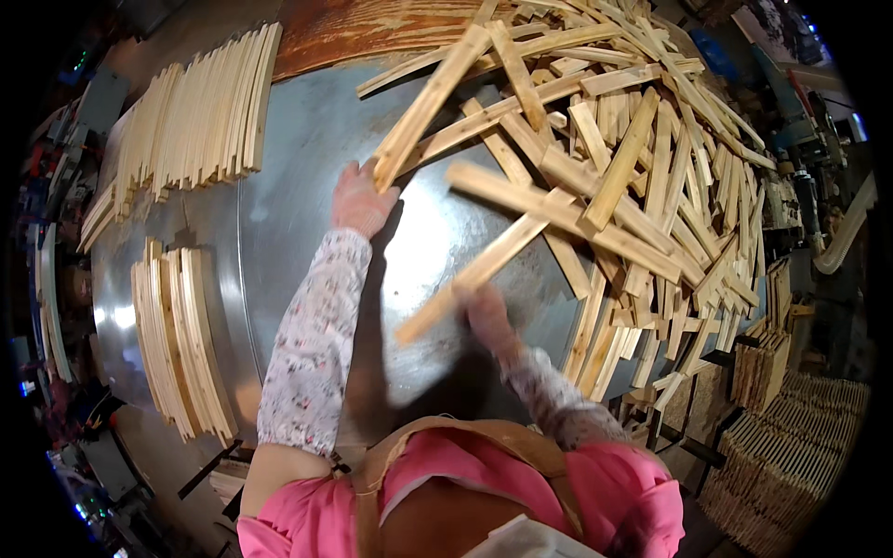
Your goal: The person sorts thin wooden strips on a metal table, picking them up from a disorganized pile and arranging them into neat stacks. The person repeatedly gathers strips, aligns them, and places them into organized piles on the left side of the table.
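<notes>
Two rows of pale wooden sticks point(200, 107) lie leftmost. My left hand point(363, 197) clamps a long tan wooden stick point(433, 102); my right hand point(490, 321) touches a pale wooden slat point(502, 253), closure indeterminable, both reaching the jumbled wooden pile point(625, 160).

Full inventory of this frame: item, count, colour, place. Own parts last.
metal table: 1, grey, centre
reddish-brown board: 1, far side
loose slat pile: too many to count, pale wood, right side of table
long slat: 1, pale wood, near end at left hand
angled slat: 1, pale wood, at right hand
larger slat row: many, pale wood, upper left
smaller slat row: several, pale wood, lower left
stacked wood pieces: many, tan, lower right
floral sleeves: 2, whitish, on forearms
pink garment: 1, lower edge
left hand: 1, centre-left
right hand: 1, blurred, centre
</notes>
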{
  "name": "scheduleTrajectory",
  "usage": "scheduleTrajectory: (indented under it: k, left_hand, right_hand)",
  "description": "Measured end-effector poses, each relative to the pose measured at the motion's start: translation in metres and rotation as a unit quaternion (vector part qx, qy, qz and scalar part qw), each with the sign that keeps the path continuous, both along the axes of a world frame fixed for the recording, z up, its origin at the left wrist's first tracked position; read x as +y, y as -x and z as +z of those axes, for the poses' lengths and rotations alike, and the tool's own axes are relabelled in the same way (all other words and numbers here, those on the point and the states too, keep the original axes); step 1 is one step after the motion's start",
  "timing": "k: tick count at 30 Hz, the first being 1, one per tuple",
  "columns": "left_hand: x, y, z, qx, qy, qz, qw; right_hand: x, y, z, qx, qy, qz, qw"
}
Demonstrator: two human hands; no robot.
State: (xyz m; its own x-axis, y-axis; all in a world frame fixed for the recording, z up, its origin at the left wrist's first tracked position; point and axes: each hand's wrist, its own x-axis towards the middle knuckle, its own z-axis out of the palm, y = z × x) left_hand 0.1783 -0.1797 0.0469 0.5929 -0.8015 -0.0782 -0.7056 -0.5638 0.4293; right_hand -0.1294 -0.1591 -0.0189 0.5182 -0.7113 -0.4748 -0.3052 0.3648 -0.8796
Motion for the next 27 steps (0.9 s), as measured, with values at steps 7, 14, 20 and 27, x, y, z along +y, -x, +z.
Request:
scheduleTrajectory:
  k: [7,14,20,27]
  left_hand:
    - [-0.049,-0.015,-0.048,0.004,-0.073,0.045,0.996]
    - [0.173,-0.028,-0.043,0.337,-0.055,0.134,0.930]
    - [0.329,0.061,-0.050,0.707,0.171,0.266,0.632]
    - [0.403,0.101,-0.072,0.765,0.237,0.236,0.551]
  right_hand:
    - [0.039,0.135,-0.006,0.126,-0.006,0.151,0.981]
    - [0.018,0.088,0.041,0.081,-0.022,0.052,0.995]
    - [0.120,-0.032,-0.011,0.058,0.288,0.248,0.923]
    - [0.054,-0.133,0.085,0.092,0.661,0.306,0.679]
